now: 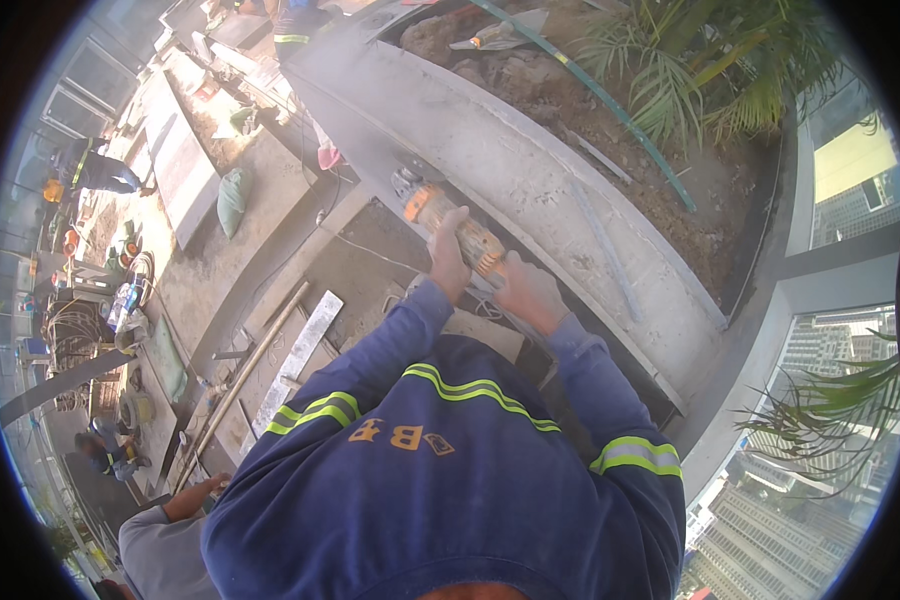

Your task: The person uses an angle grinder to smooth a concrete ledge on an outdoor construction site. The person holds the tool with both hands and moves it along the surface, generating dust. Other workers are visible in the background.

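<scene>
Both of my hands are wrapped round a dusty orange-and-grey angle grinder (432, 208). Farther forward, my left hand (450, 252) grips its body; my right hand (530, 292) closes on the rear end. The grinder's head lies at the narrow edge beside a pale concrete planter wall (530, 165). Grey dust (345, 90) streams away from it toward the far left, partly hiding the disc and the spot it touches.
Soil and palm fronds (690, 70) fill the planter, crossed by a green pole (610, 105). A cable (360, 245) trails left of the grinder. Planks (295, 360), a green sack (234, 200) and coiled cables lie leftward. A bent co-worker (100, 170) stands far left; another person's grey sleeve (160, 550) is near.
</scene>
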A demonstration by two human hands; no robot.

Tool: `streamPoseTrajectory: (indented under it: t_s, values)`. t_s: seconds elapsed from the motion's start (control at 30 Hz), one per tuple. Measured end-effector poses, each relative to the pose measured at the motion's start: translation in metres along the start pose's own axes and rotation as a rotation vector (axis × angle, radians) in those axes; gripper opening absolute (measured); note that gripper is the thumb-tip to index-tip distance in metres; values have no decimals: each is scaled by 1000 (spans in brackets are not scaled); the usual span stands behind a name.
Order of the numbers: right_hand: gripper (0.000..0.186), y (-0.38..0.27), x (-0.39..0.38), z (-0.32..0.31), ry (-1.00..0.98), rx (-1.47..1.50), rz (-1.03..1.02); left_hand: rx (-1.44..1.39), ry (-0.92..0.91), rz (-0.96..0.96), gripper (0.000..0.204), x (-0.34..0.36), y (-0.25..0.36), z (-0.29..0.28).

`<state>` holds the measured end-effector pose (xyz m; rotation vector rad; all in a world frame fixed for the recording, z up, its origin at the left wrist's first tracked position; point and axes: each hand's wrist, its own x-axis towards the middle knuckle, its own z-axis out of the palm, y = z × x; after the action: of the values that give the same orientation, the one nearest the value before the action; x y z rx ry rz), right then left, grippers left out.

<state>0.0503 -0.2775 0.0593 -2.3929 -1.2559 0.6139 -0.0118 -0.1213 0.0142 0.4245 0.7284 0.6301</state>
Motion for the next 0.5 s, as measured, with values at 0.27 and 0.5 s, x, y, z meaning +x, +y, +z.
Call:
streamPoseTrajectory:
  t_s: [0.27, 0.5]
  values:
    - [33, -3, 27, 5, -22, 6, 10, 20, 27, -7, 36, 26, 11, -1]
    - [44, -1, 6, -2, -64, 13, 50, 7, 72, -30, 34, 3, 2, 3]
